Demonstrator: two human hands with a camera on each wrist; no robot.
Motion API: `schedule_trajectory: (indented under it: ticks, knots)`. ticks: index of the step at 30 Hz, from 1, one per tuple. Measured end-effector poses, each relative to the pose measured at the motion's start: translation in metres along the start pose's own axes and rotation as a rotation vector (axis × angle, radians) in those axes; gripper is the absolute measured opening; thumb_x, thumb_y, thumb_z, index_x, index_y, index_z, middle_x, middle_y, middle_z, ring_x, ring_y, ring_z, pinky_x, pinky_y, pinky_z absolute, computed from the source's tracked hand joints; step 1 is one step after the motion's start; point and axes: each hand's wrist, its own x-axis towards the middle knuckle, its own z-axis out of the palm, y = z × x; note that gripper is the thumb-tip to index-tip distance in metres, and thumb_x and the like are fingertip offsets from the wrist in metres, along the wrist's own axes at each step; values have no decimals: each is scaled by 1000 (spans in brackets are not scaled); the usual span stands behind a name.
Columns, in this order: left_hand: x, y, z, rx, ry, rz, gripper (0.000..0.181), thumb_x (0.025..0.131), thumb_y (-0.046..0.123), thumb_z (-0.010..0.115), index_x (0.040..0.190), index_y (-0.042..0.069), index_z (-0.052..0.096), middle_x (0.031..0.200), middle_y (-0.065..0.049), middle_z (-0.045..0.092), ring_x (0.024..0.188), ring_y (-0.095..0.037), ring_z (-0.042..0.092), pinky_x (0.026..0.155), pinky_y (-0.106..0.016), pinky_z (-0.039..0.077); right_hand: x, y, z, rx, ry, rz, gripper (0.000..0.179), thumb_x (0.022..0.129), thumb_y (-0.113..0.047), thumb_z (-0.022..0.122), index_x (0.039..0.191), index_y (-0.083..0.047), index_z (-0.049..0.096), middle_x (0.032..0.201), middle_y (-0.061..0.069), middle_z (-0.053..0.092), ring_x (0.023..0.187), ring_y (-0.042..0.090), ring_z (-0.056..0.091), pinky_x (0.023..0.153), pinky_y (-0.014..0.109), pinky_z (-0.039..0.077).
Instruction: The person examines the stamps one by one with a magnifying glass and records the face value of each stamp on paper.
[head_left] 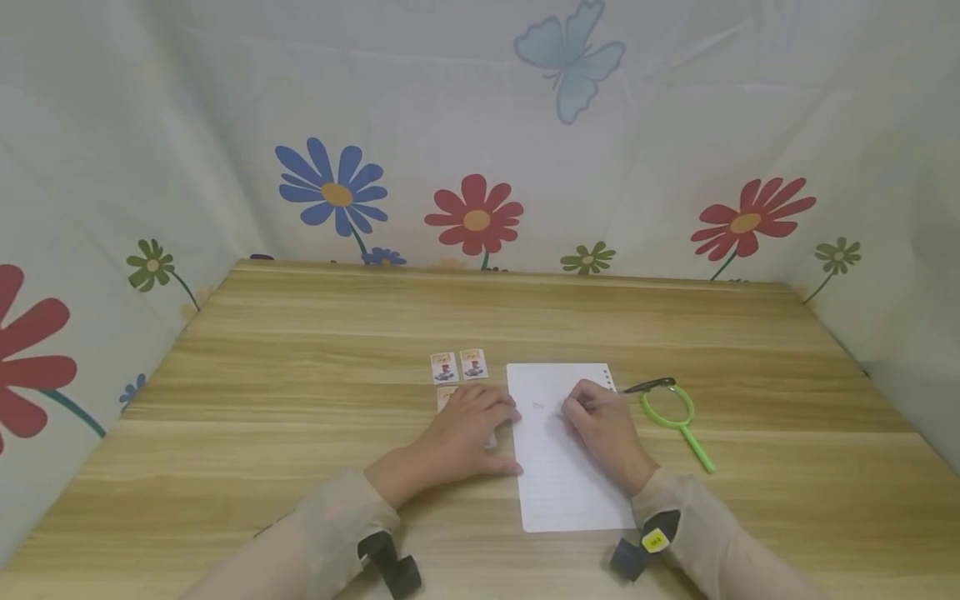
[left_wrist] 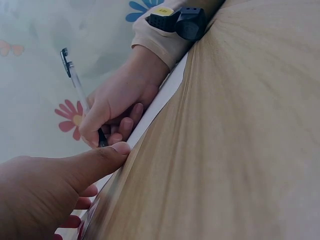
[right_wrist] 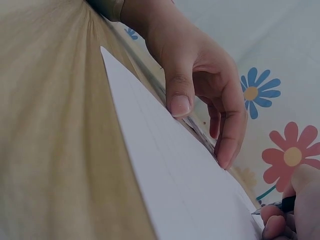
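A white sheet of lined paper [head_left: 570, 492] with punched holes at its upper right lies on the wooden table. My right hand [head_left: 606, 429] pinches a pen [head_left: 633, 388] with a clear barrel and black cap end, its tip on the paper in the right wrist view. Small grey marks show near the sheet's upper middle. My left hand [head_left: 467, 433] rests at the sheet's left edge, its thumb and fingertips touching that edge. Under and beyond the left hand lie small picture cards [head_left: 444, 367], partly covered by it.
Right of the paper lies a green magnifying glass [head_left: 699, 448], near the pen's back end. The wooden table [head_left: 300, 333] is backed by a white cloth [head_left: 420, 100] printed with flowers and a butterfly. Each wrist wears a black camera [head_left: 630, 558].
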Motion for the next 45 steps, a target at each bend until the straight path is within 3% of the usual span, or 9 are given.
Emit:
schedule_trajectory:
  ticks: [15,24,37,45]
  knots:
    - [1,0,1,-3,-1,-4,62,73,53,76,118,13,64,127,-2,59,125,-24,47,113,-45,30,0,1,-2,-29,-17,-41,13,86,-10,56,74,-11,61,66,0,63,67,13,54,59,19,42]
    - [-1,1,2,-9,3,-8,62,73,53,76,118,12,64,127,-3,59,125,-25,48,113,-45,30,0,5,-1,-34,33,17,13,86,-11,55,74,-9,61,63,2,63,67,14,53,58,20,40]
    - [-1,2,4,-7,-2,-13,62,73,53,76,118,12,64,127,-2,58,126,-24,47,114,-45,29,-1,5,-3,-19,18,30,13,85,-12,56,74,-10,61,61,1,62,66,16,53,59,21,40]
    - [0,2,4,-5,-6,-20,62,73,53,76,119,13,64,128,-2,58,127,-24,46,114,-45,29,-1,8,-2,-39,25,-22,13,84,-11,57,72,-11,61,61,0,62,66,15,53,61,21,41]
